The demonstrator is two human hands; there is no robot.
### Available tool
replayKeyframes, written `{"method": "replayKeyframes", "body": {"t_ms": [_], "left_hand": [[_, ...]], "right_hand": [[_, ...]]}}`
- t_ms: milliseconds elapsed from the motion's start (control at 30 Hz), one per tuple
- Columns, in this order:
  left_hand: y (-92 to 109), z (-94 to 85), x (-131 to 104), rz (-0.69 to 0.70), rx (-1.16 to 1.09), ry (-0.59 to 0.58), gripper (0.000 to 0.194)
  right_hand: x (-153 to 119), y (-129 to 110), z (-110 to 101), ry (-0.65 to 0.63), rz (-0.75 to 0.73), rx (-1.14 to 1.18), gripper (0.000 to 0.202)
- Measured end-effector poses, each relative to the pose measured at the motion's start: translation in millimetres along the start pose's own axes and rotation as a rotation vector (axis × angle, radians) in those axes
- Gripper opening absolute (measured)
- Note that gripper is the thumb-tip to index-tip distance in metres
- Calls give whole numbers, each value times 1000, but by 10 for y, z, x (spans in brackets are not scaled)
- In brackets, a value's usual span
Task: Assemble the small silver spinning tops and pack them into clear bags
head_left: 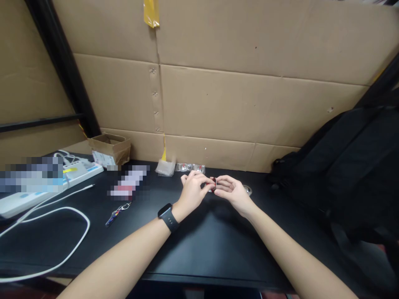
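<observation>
My left hand [193,190], with a dark watch [168,216] on its wrist, pinches the left side of a small round red-and-silver disc [212,185]. Thumb and fingers of my right hand [234,193] grip the same disc from the right. It is held a little above the black table, partly covered by fingers, so its exact kind is unclear. Just behind my right hand lies a shiny round piece [248,189]. Beyond my left hand are two small round items with red centres in clear packets [184,167], next to a translucent plastic bag [166,167].
A black table [199,253] spans the front. On the left are a white power strip [84,171], a white cable [89,226], a keychain [116,215] and an open cardboard box [114,146]. A black backpack [346,162] stands right; a cardboard wall [224,104] rises behind.
</observation>
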State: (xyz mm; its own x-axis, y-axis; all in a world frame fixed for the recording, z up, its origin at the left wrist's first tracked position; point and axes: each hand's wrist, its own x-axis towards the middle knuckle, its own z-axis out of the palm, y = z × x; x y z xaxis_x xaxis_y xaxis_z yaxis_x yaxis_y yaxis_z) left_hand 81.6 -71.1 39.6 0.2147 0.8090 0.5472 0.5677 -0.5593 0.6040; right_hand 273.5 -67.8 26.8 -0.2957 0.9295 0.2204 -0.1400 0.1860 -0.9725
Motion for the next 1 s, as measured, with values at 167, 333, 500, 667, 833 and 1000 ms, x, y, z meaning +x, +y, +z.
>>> {"method": "replayKeyframes", "body": {"t_ms": [167,333,500,667,833,1000], "left_hand": [[-92,79,10,-143,-160,32,7],[-204,158,31,-220,-492,-41,12],[-193,123,46,-162,-568,-96,17],[-191,134,50,-172,-650,-46,17],[-204,178,35,-186,-666,-38,16],[-191,192,21,-153,-634,-18,16]], "right_hand": [[-1,2,51,24,-52,-76,47],[22,20,12,33,-118,-150,48],[23,4,-12,27,-149,-176,44],[11,-28,5,18,-151,-187,47],[7,-34,1,33,-159,-201,48],[5,-45,12,16,-158,-202,49]]}}
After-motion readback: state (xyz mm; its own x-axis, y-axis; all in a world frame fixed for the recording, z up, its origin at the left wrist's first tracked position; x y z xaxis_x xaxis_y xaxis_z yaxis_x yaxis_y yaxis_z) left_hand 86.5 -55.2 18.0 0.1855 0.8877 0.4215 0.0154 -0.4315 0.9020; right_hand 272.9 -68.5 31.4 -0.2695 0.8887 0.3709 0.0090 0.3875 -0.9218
